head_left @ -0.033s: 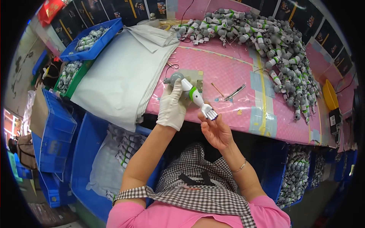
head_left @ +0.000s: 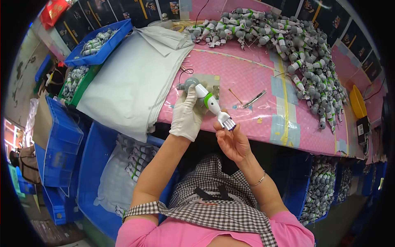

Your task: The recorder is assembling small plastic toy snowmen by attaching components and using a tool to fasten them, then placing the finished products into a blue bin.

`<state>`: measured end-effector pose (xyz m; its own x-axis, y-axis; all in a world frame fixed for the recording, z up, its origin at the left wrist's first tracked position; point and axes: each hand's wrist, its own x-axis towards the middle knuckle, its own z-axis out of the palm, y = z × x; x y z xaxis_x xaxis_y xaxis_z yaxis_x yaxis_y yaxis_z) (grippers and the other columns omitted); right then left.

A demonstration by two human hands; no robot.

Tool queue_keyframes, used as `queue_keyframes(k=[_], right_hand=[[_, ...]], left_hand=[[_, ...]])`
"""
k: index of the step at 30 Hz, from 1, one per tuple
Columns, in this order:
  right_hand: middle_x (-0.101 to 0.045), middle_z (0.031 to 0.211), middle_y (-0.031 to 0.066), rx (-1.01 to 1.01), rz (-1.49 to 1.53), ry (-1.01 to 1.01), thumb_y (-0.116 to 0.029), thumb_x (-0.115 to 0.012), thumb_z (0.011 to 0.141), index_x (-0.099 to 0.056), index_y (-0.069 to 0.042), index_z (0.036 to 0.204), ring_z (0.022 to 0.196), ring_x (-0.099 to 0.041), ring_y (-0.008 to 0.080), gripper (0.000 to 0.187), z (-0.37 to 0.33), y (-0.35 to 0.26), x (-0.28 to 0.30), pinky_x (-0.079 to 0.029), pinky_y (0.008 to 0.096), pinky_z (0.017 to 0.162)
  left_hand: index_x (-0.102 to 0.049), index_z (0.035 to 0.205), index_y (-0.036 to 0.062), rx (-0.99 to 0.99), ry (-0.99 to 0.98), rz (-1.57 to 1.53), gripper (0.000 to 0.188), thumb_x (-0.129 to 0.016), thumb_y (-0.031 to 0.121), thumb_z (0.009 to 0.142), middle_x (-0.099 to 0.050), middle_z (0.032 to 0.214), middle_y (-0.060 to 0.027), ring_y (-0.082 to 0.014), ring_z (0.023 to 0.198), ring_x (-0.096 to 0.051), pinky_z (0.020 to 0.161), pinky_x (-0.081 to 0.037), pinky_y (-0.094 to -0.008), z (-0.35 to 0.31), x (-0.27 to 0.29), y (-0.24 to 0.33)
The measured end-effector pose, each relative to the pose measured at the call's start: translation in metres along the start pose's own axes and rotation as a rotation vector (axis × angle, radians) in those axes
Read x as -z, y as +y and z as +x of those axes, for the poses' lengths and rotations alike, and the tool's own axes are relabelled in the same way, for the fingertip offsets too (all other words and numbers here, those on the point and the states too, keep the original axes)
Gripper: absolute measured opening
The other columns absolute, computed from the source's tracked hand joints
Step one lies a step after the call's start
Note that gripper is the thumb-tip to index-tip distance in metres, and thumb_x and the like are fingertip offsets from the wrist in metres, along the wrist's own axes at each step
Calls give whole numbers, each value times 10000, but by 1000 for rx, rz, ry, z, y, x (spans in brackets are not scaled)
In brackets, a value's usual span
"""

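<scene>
A white toy arm (head_left: 213, 106) with a green band, a grey ball shoulder and a small fingered hand slants over the table's near edge. My left hand (head_left: 186, 117), in a white glove, grips it by the shoulder end. My bare right hand (head_left: 234, 144) pinches around the toy's small hand, with a fingertip behind it and the thumb beside the dark-tipped fingers. Some of my fingers are hidden behind the toy. Beyond the shoulder, a small grey plate (head_left: 215, 80) lies on the pink table cover (head_left: 242, 76).
Many similar toy arms (head_left: 284, 39) are heaped at the back right. A pen (head_left: 255, 99) and a thin stick (head_left: 235, 96) lie right of the toy. White sheets (head_left: 127, 82) cover the left side. Blue bins (head_left: 88, 177) stand below; a yellow bowl (head_left: 357, 102) is far right.
The toy arm has turned slightly about its length, so its small hand shows more broadly. My right hand has shifted very slightly with it; my left hand keeps its hold.
</scene>
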<state>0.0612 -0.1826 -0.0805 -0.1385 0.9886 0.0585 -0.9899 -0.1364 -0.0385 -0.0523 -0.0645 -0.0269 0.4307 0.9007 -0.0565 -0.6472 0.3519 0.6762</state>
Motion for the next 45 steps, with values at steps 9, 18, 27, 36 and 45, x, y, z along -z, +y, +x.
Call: queue_keyframes(k=[9,18,27,36,45], right_hand=[[-607,919,55,548,-1850,-172,-3,-692,733,-662,-44,989,800,-582,133,261,6,-4,-29,-488,252,677],[-642,1038,108,413,-903,457,-169,-546,902,-562,6,1144,662,-635,135,299,40,-49,-37,-538,249,627],[-640,923,80,348,-804,458,-164,-566,857,-582,24,1094,574,-585,97,303,38,-58,-37,-512,222,549],[-425,550,-58,325,-1711,373,-168,-556,819,-661,-45,766,457,-355,25,171,84,-79,-3,-259,191,419],[-451,543,-35,-83,-1587,352,-203,-515,808,-602,-41,678,463,-363,37,225,101,-99,-10,-274,203,425]], left_hand=[[-436,1232,28,380,-92,-204,445,-363,378,967,-571,1143,-135,-247,959,-596,822,-503,-392,-20,1,13],[-458,1206,44,524,-121,-92,635,-302,585,911,-580,974,-103,-190,745,-561,641,-479,-325,-39,21,-1],[-455,1220,26,555,-121,189,572,-398,511,922,-600,950,-105,-169,738,-572,652,-477,-310,-58,34,-10],[-496,1059,19,293,-75,463,271,-568,228,902,-595,916,-76,-150,758,-601,679,-511,-284,-29,14,-2],[-492,1140,-3,421,-111,187,377,-553,288,908,-597,968,-89,-203,850,-619,773,-523,-336,-10,16,8]])
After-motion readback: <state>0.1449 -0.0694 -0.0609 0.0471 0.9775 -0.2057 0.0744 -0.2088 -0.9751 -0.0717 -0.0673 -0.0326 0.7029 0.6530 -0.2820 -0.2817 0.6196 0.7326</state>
